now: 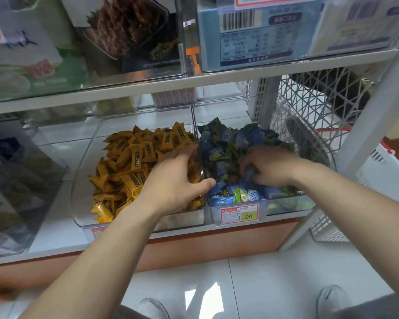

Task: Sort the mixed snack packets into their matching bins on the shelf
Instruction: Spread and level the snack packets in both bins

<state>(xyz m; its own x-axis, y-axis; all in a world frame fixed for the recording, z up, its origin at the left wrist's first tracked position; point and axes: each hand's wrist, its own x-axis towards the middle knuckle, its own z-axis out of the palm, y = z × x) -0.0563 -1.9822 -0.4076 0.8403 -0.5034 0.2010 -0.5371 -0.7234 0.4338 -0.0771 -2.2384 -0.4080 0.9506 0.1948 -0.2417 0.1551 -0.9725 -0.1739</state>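
Two clear bins stand side by side on the lower shelf. The left bin (83,180) is filled with yellow-orange snack packets (136,157). The right bin (237,223) is heaped with blue-and-green snack packets (226,143). My left hand (173,180) lies over the right side of the yellow pile, fingers stretched forward and slightly blurred, its thumb reaching across the wall between the bins. My right hand (270,166) is down in the blue-and-green pile, fingers curled round a blue packet (250,173).
A white shelf board (217,77) hangs low above the bins, carrying clear boxes of other goods. A grey-blue container (14,180) stands at the left. A white lattice basket (313,116) and a white shelf post (364,125) are at the right. My shoes show on the tiled floor below.
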